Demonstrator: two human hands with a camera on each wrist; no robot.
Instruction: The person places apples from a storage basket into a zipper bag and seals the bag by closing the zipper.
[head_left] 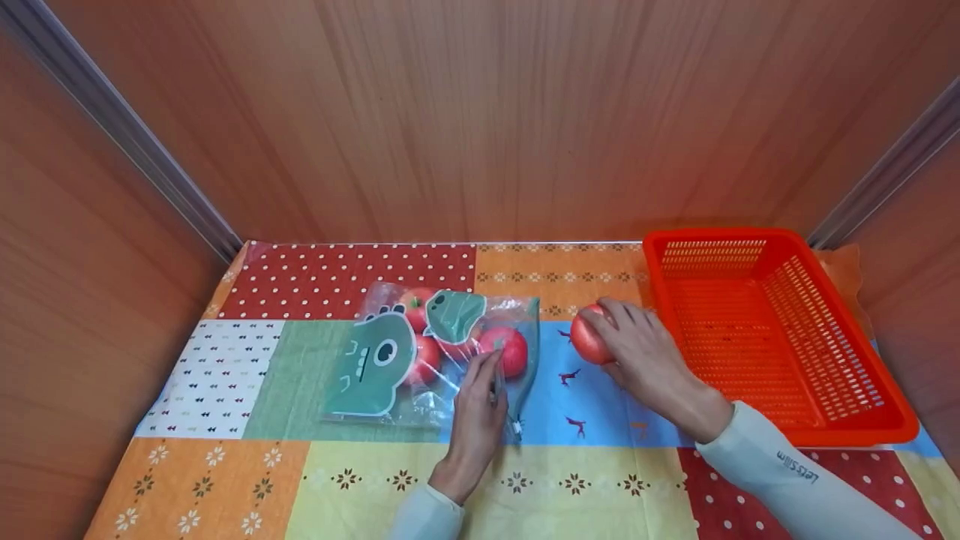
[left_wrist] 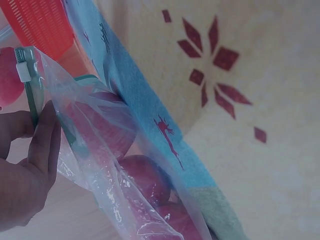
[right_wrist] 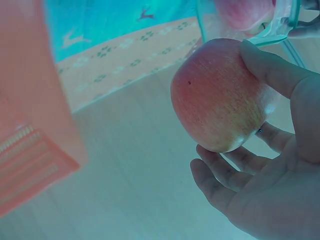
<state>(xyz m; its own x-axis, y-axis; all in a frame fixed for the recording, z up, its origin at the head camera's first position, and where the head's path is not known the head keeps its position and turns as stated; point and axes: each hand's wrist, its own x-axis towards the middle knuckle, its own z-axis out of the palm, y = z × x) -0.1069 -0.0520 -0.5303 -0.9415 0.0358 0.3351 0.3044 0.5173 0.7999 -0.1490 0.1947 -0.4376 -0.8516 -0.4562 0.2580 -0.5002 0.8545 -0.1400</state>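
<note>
Now R hand (head_left: pixel 641 351) grips apple (head_left: pixel 587 341), prob. firm but slippery, best held round sides; L hand (head_left: pixel 480 412) pinches soft-looking bag (head_left: pixel 360 394).

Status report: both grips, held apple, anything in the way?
Right grip holds round red apple. Left grip holds clear plastic zip bag with green cartoon print, red apples inside. Nothing seen between held apple and bag.

Patchwork cloth (head_left: pixel 202 466), some patches dotted, some printed with flowers or deer; wood-grain panels (head_left: pixel 480 120), standing behind it and at either side; grey strips (head_left: pixel 120 124), marking the two rear corners.
</note>
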